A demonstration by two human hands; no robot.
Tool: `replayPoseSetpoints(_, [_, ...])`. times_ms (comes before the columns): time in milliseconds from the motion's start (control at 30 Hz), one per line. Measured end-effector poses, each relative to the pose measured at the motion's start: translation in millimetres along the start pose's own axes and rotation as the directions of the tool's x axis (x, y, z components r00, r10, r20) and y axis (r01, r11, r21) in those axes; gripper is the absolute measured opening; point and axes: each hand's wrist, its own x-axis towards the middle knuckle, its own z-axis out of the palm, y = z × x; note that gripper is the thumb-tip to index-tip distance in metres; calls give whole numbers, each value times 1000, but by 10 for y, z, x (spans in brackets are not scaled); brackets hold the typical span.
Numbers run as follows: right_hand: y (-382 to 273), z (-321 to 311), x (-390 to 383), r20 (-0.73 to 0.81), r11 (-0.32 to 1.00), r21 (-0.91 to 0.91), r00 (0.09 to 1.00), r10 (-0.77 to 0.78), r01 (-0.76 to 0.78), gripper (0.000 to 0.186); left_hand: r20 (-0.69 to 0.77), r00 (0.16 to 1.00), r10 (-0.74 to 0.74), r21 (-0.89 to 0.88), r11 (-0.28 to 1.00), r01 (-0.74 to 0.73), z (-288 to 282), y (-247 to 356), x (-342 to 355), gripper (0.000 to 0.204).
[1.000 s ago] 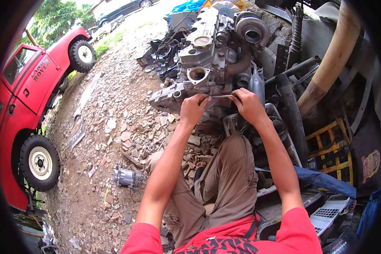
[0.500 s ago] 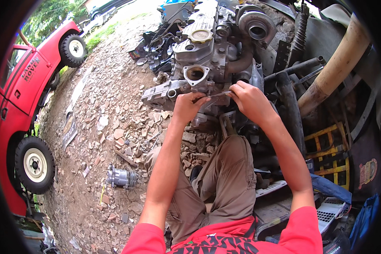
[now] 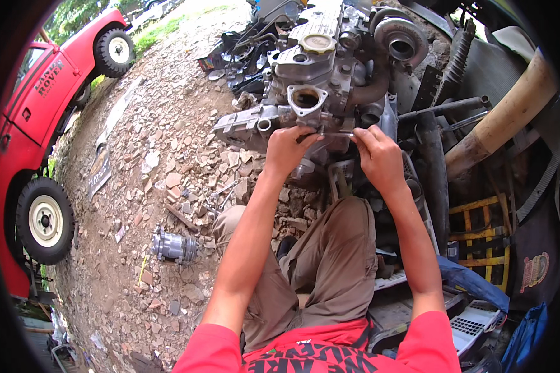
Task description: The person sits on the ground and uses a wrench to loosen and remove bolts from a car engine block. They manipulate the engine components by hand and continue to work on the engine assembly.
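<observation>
A thin silver metal rod [image 3: 339, 134], perhaps a tool, spans between my hands just in front of the grey engine [image 3: 305, 50]. My left hand [image 3: 287, 149] pinches its left end, below the triangular flange [image 3: 321, 99] with a round opening. My right hand [image 3: 380, 155] grips the other end with closed fingers, near a dark pipe opening. On the engine's upper right sits a turbocharger [image 3: 404, 40]; at its lower left is a cast housing [image 3: 236, 127]. Whether the rod touches the engine is unclear.
A red off-road vehicle [image 3: 40, 93] stands left on broken stony ground [image 3: 137, 199]. A silver cylindrical component [image 3: 174, 247] lies by my left leg. At right are metal pipes [image 3: 432, 174], a pale tube [image 3: 504, 118], a yellow grid frame [image 3: 479, 239] and a white perforated panel [image 3: 476, 326].
The view has shifted slightly, moving the engine right and up in the picture compared with half a second ago. Both hands still hold the rod, which now lies more level.
</observation>
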Motion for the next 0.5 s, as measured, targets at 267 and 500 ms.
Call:
replayPoseSetpoints(267, [-107,-176,390,354,800,-473,911,-211,369,28,62,993,-97,-73,992,101,-26,-72,-21,25])
replayPoseSetpoints(500, [44,59,719,786,964,-137,617,-34,228,41,91,996,-9,-3,1000,9,-30,-31,33,24])
